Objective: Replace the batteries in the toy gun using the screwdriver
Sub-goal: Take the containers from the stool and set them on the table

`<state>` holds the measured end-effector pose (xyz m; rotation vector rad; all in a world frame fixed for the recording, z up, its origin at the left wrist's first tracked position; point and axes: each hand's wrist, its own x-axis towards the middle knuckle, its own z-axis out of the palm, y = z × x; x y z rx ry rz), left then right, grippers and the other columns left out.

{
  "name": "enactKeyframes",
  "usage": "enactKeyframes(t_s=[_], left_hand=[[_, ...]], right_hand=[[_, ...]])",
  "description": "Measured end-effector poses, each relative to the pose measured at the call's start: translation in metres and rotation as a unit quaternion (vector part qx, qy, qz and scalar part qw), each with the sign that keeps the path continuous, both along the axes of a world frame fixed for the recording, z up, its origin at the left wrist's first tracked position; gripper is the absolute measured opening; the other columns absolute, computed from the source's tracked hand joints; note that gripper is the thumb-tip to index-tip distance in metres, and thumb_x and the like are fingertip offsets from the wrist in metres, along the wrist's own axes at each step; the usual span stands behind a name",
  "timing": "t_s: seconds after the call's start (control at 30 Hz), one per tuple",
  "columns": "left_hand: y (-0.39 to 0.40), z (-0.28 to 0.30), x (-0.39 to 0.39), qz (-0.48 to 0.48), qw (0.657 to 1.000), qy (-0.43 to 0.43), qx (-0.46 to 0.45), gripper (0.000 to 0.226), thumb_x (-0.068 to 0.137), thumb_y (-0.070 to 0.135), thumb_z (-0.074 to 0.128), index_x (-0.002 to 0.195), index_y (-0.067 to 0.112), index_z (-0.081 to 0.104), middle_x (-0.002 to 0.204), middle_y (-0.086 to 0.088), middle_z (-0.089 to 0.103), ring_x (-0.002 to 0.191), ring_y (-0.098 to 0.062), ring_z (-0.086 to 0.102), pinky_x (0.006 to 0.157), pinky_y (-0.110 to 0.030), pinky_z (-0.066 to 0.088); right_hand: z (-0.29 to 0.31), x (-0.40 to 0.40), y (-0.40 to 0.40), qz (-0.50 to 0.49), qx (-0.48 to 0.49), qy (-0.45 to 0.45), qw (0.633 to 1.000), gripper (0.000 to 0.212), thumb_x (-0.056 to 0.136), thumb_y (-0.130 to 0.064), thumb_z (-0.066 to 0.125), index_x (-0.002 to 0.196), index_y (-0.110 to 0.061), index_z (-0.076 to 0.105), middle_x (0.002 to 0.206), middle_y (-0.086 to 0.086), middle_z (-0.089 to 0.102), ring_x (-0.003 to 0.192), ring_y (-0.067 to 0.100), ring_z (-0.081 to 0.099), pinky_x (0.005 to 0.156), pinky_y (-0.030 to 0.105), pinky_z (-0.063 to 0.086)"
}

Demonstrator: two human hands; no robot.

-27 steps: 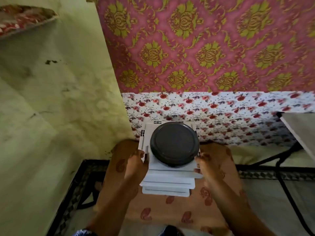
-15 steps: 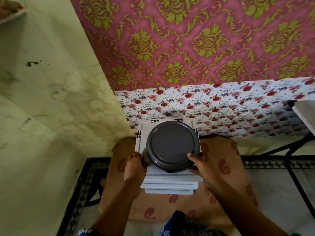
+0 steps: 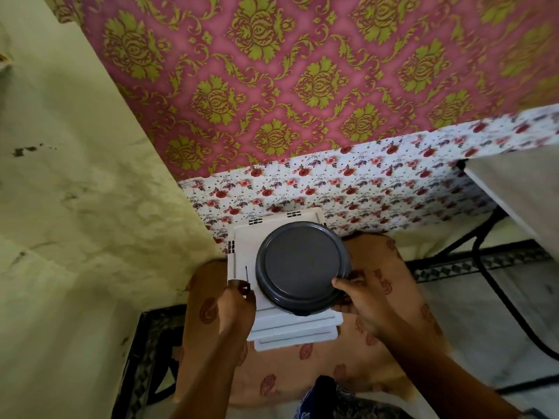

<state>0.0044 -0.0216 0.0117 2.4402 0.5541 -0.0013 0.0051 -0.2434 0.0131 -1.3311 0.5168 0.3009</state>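
No toy gun, batteries or screwdriver can be made out. A stack of white plastic boxes (image 3: pixel 242 240) stands on an orange patterned cushion (image 3: pixel 384 258). On top of the stack lies a round dark grey lid (image 3: pixel 299 264). My left hand (image 3: pixel 236 303) grips the stack's left side, the thumb on its top edge beside a thin dark line that I cannot identify. My right hand (image 3: pixel 360 297) pinches the grey lid's near right rim, thumb on top and fingers underneath.
A yellow-green wall (image 3: pixel 75 222) stands close on the left. Behind the stack is floral paper (image 3: pixel 363 182) below pink and gold wallpaper. At the right, a white tabletop (image 3: pixel 523 189) rests on black legs (image 3: pixel 484 267). A patterned border (image 3: pixel 472 261) edges the floor.
My right hand has left the stack's right side and taken the grey lid by its rim. My left hand stays on the stack. The view has tilted and moved closer.
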Motion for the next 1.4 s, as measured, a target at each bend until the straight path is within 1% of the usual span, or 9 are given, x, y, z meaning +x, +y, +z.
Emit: enactKeyframes(t_s=[0.1, 0.23, 0.43, 0.53, 0.77, 0.83, 0.9, 1.03, 1.4], left_hand=[[-0.012, 0.011, -0.012, -0.035, 0.999, -0.016, -0.025, 0.025, 0.09, 0.008, 0.056, 0.114, 0.003, 0.06, 0.11, -0.015, 0.068, 0.096, -0.03, 0.064, 0.08, -0.03, 0.048], [-0.03, 0.021, -0.035, -0.103, 0.992, -0.044, -0.051, 0.025, 0.092, 0.009, 0.054, 0.117, 0.005, 0.059, 0.112, -0.012, 0.066, 0.091, -0.021, 0.061, 0.077, -0.021, 0.045], [-0.073, 0.026, -0.084, -0.173, 0.975, -0.056, -0.126, 0.021, 0.091, 0.011, 0.057, 0.111, 0.008, 0.06, 0.108, -0.009, 0.067, 0.088, -0.017, 0.058, 0.081, -0.024, 0.048], [-0.103, 0.028, -0.107, -0.211, 0.962, -0.045, -0.165, 0.016, 0.088, 0.01, 0.06, 0.104, 0.009, 0.063, 0.101, -0.009, 0.069, 0.091, -0.025, 0.064, 0.084, -0.032, 0.049], [-0.184, 0.031, -0.149, -0.327, 0.928, -0.004, -0.178, 0.001, 0.088, 0.013, 0.06, 0.088, 0.013, 0.059, 0.086, -0.003, 0.066, 0.078, -0.017, 0.06, 0.065, -0.016, 0.045], [-0.213, 0.025, -0.155, -0.345, 0.924, 0.013, -0.165, 0.014, 0.088, 0.022, 0.06, 0.095, 0.011, 0.062, 0.095, -0.007, 0.068, 0.089, -0.024, 0.062, 0.078, -0.032, 0.051], [-0.242, 0.023, -0.159, -0.34, 0.923, 0.051, -0.174, 0.032, 0.09, 0.028, 0.057, 0.113, 0.006, 0.059, 0.111, -0.012, 0.066, 0.103, -0.031, 0.059, 0.093, -0.041, 0.047], [-0.316, 0.033, -0.181, -0.355, 0.915, 0.005, -0.191, 0.01, 0.088, 0.012, 0.061, 0.092, 0.013, 0.051, 0.089, -0.002, 0.06, 0.085, -0.017, 0.052, 0.07, -0.018, 0.03], [-0.49, 0.033, -0.21, -0.359, 0.902, -0.025, -0.237, 0.009, 0.085, 0.011, 0.065, 0.094, 0.01, 0.063, 0.079, -0.002, 0.066, 0.073, -0.014, 0.062, 0.068, -0.024, 0.049]], right_hand=[[0.011, -0.026, -0.01, -0.031, 0.014, -0.003, 0.999, 0.009, 0.086, -0.006, 0.061, 0.089, -0.013, 0.055, 0.096, 0.013, 0.063, 0.086, 0.029, 0.064, 0.067, 0.039, 0.057], [0.022, -0.07, -0.029, -0.099, -0.006, -0.011, 0.995, 0.022, 0.085, -0.008, 0.063, 0.106, -0.006, 0.054, 0.102, 0.017, 0.063, 0.083, 0.031, 0.066, 0.055, 0.034, 0.057], [0.032, -0.158, -0.073, -0.227, -0.044, -0.003, 0.973, 0.019, 0.084, -0.005, 0.063, 0.088, -0.007, 0.044, 0.087, 0.018, 0.054, 0.061, 0.03, 0.06, 0.041, 0.03, 0.052], [0.038, -0.202, -0.096, -0.279, -0.053, 0.0, 0.959, 0.024, 0.085, -0.004, 0.062, 0.101, -0.003, 0.044, 0.085, 0.017, 0.054, 0.063, 0.031, 0.06, 0.054, 0.04, 0.056], [0.043, -0.296, -0.158, -0.398, -0.056, 0.022, 0.915, 0.028, 0.087, -0.007, 0.06, 0.108, -0.002, 0.044, 0.086, 0.018, 0.056, 0.067, 0.029, 0.063, 0.048, 0.034, 0.058], [0.041, -0.32, -0.18, -0.423, -0.051, 0.023, 0.904, 0.032, 0.087, -0.009, 0.061, 0.113, -0.001, 0.044, 0.09, 0.02, 0.057, 0.071, 0.03, 0.064, 0.052, 0.037, 0.058], [0.04, -0.336, -0.203, -0.443, -0.053, 0.022, 0.895, 0.034, 0.087, -0.01, 0.06, 0.117, -0.001, 0.045, 0.098, 0.024, 0.057, 0.075, 0.031, 0.065, 0.053, 0.037, 0.057], [0.038, -0.364, -0.262, -0.471, -0.061, 0.009, 0.88, 0.034, 0.087, -0.01, 0.061, 0.115, -0.001, 0.046, 0.102, 0.025, 0.058, 0.075, 0.03, 0.065, 0.051, 0.035, 0.055], [0.056, -0.393, -0.423, -0.446, -0.081, -0.007, 0.892, 0.025, 0.087, -0.009, 0.06, 0.108, -0.004, 0.047, 0.101, 0.024, 0.059, 0.079, 0.031, 0.066, 0.055, 0.036, 0.056]])
